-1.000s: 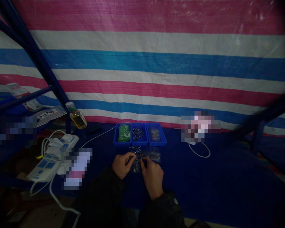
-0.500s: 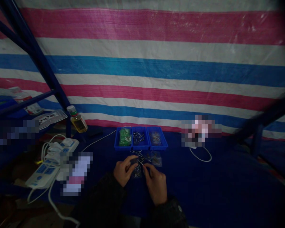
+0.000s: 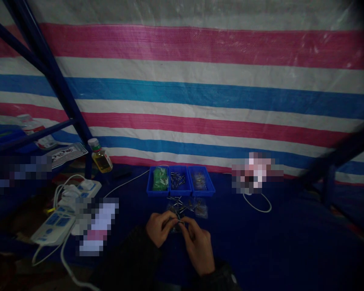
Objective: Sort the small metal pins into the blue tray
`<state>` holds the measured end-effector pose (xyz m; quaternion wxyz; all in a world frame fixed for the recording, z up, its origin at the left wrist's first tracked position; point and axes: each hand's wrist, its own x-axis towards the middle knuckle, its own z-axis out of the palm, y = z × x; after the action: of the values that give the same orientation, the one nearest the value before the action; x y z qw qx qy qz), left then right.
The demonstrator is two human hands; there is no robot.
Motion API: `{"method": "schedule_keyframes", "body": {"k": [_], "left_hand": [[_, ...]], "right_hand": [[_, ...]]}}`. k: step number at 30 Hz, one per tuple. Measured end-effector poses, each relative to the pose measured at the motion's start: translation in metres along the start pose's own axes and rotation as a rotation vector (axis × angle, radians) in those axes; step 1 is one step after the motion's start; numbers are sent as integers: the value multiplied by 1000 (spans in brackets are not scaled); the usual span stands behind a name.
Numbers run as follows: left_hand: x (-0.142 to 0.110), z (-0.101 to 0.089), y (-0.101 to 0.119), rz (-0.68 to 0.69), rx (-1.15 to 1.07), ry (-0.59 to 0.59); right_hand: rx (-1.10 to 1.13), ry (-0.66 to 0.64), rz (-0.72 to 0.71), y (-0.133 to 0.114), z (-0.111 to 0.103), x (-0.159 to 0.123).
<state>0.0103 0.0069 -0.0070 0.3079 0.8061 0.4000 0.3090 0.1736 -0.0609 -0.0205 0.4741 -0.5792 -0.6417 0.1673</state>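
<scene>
My left hand (image 3: pixel 159 228) and my right hand (image 3: pixel 197 244) meet low in the middle of the head view, fingertips pinched together on a small clear plastic bag (image 3: pixel 176 227) with dark metal parts. Just beyond them lies a loose pile of small metal pins (image 3: pixel 178 202) and more small bags (image 3: pixel 200 207) on the dark blue table. Behind the pile stand three blue trays in a row: the left tray (image 3: pixel 158 179) with green pieces, the middle tray (image 3: pixel 177 179) with metal pins, the right tray (image 3: pixel 202 181) with small bagged parts.
White power strips (image 3: pixel 58 211) with plugs and cords lie at the left. A small bottle of yellow liquid (image 3: pixel 100 157) stands by a blue rack post (image 3: pixel 63 93). A white cable (image 3: pixel 259 206) loops at the right. A striped tarp (image 3: pixel 200 89) closes off the back.
The view has tilted up, so everything sits lower in frame. My hands have drawn a little nearer to me and closer together, fingertips now touching over the bag.
</scene>
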Motion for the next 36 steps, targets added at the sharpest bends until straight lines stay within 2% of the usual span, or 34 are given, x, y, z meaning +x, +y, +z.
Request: {"method": "schedule_keyframes", "body": {"k": [7, 17, 22, 36], "left_hand": [[1, -3, 2, -11, -37, 8], [2, -3, 4, 18, -38, -3], [1, -4, 6, 30, -23, -12], [1, -3, 6, 18, 1, 3]], "right_hand": [[51, 34, -32, 0, 0, 0], [119, -35, -12, -2, -2, 1], [110, 8, 15, -4, -3, 2], [115, -17, 33, -2, -2, 0]]}}
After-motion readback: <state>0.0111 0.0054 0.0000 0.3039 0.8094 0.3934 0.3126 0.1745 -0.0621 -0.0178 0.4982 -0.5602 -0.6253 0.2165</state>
